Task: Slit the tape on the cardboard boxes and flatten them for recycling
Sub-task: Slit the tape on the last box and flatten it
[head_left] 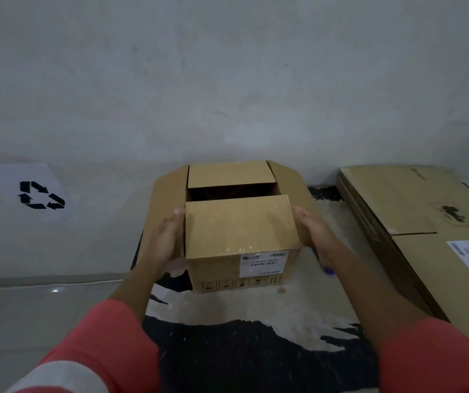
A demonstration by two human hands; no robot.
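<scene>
- At the left wall of the box [241, 231], your left hand [165, 245] presses with straight fingers; your right hand [312, 231], fingers also straight, flanks its right wall.
- Both hands are equally near; the box is upright between them, top flaps open.
- Right of the box lies flattened cardboard [426, 222].

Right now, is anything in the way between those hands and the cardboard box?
Nothing visible. The left hand and right hand lie flat against opposite sides of the box, whose top flaps are open. The stack of flattened cardboard sits apart on the right.
</scene>
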